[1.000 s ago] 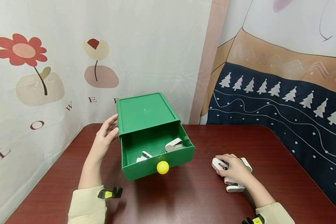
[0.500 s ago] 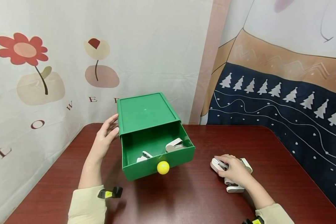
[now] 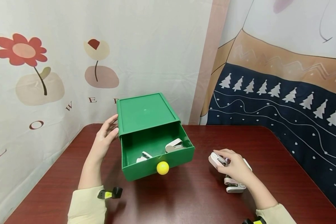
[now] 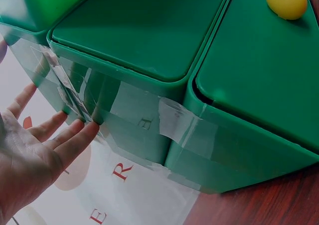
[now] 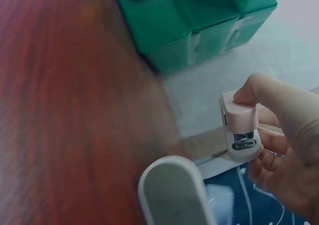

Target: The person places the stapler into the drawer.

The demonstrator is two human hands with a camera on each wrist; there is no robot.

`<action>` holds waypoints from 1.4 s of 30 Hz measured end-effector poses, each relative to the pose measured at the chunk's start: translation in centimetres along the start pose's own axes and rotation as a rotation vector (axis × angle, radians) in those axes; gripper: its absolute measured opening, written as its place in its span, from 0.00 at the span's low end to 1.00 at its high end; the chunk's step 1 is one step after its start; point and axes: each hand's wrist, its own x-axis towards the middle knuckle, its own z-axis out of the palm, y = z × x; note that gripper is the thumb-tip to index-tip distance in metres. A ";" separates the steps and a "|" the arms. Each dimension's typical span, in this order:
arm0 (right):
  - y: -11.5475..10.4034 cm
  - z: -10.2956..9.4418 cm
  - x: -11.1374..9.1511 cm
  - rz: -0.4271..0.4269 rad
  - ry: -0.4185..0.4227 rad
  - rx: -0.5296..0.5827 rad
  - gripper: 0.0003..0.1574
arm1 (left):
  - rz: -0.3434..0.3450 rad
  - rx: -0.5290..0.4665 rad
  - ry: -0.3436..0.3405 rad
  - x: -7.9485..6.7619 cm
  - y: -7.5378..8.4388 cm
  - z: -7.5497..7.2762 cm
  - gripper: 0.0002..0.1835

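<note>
My right hand (image 3: 235, 166) pinches a small white-and-pink stapler (image 5: 240, 116) between thumb and fingers, to the right of a green drawer box (image 3: 148, 112). Below and behind that hand, other white staplers (image 3: 235, 186) lie on the table, partly hidden by it. With its fingers extended, my left hand (image 3: 103, 141) rests against the box's left side; in the left wrist view its fingertips touch the taped green wall (image 4: 144, 120). The box's drawer (image 3: 145, 171) is pulled out by its round yellow knob side. Inside it lie two white staplers (image 3: 174, 145), one near each front corner.
The dark red table (image 3: 190, 199) runs under everything. A printed cloth (image 3: 156, 46) hangs along its back, with a navy tree pattern (image 3: 280, 118) at the right. In the right wrist view a white-rimmed grey shape (image 5: 172, 192) stands close to the camera.
My right hand has shifted slightly left and up with the stapler, uncovering more of the staplers below. The left hand and the drawer box have stayed in place.
</note>
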 end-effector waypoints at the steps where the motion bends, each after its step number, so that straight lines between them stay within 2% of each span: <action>1: -0.2 -0.1 0.1 -0.002 0.005 0.002 0.34 | 0.000 0.002 0.002 0.0 0.0 0.0 0.27; 14: -4.5 -2.4 1.4 -0.074 0.082 0.110 0.35 | -0.013 0.007 0.008 -0.1 0.0 0.1 0.27; 23: -7.0 -4.0 2.8 -0.185 0.133 0.121 0.35 | -0.017 -0.003 0.012 -0.1 0.0 0.0 0.27; 31: -9.6 -5.3 3.9 -0.216 0.148 0.151 0.34 | -0.013 0.000 0.011 -0.1 0.0 0.0 0.27; 38: -11.5 -5.7 5.3 -0.320 0.168 0.187 0.32 | -0.015 0.012 0.014 -0.1 -0.1 0.1 0.27; 42: -12.5 -5.5 6.2 -0.379 0.144 0.223 0.32 | -0.019 0.017 0.012 0.0 -0.1 0.1 0.27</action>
